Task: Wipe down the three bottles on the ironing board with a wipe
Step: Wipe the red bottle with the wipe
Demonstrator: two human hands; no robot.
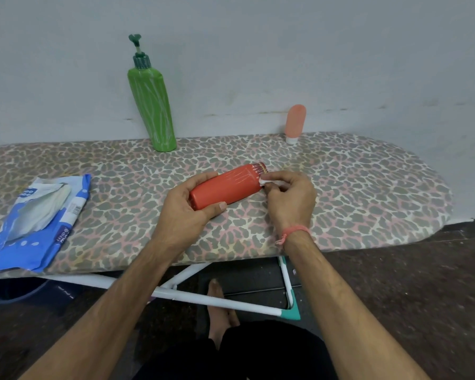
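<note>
An orange-red bottle [228,185] lies on its side over the middle of the leopard-print ironing board [354,187]. My left hand [188,209] grips its base end. My right hand [290,200] pinches a small white wipe [266,182] against the bottle's cap end. A tall green pump bottle [152,105] stands at the back, leaning toward the wall. A small pink tube bottle [295,123] stands on its white cap at the back right.
A blue and white pack of wipes [39,218] lies open at the board's left front edge. The board's white legs [220,300] and my bare foot [217,305] show below. A grey wall rises right behind the board.
</note>
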